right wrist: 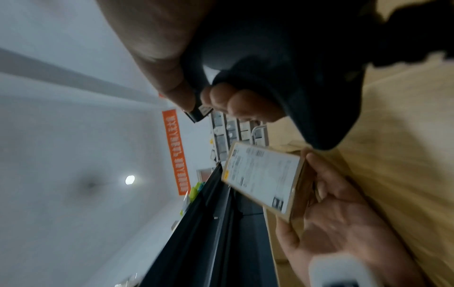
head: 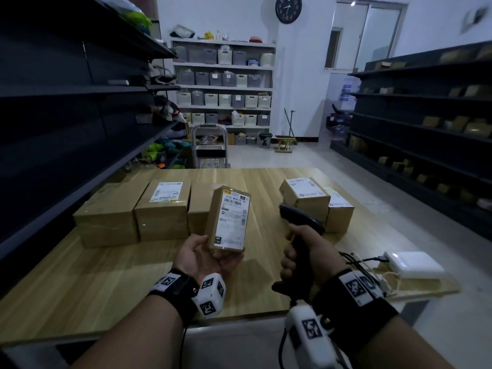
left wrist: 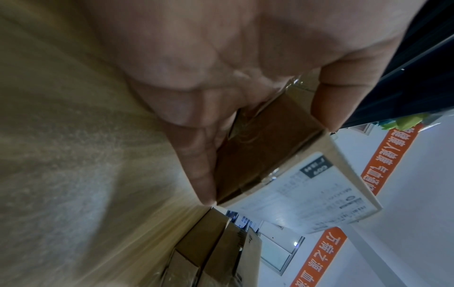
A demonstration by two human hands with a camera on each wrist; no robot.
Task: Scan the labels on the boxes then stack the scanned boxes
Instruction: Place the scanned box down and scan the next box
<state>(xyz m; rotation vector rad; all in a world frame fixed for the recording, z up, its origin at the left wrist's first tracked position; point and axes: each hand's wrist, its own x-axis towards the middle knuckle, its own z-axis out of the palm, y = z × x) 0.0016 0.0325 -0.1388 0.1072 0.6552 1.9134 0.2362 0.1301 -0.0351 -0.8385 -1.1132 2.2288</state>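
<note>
My left hand [head: 210, 255] holds a small cardboard box [head: 230, 218] tilted up above the wooden table [head: 106, 275], its white label [head: 234, 222] facing me. In the left wrist view the thumb and fingers [left wrist: 201, 174] grip the box [left wrist: 265, 147] at its near end. My right hand [head: 300, 258] grips a black handheld scanner [head: 300, 219] just right of the box, its head pointing away from me. In the right wrist view the scanner [right wrist: 294, 77] fills the top and the held box [right wrist: 260, 178] shows below it. Two stacked boxes [head: 306, 195] stand at the table's right.
A row of larger cardboard boxes [head: 162, 211] lies at the table's left. A white device [head: 415, 265] with cables sits at the right edge. Dark shelving [head: 66, 102] flanks both sides. A step ladder [head: 210, 147] stands beyond the table.
</note>
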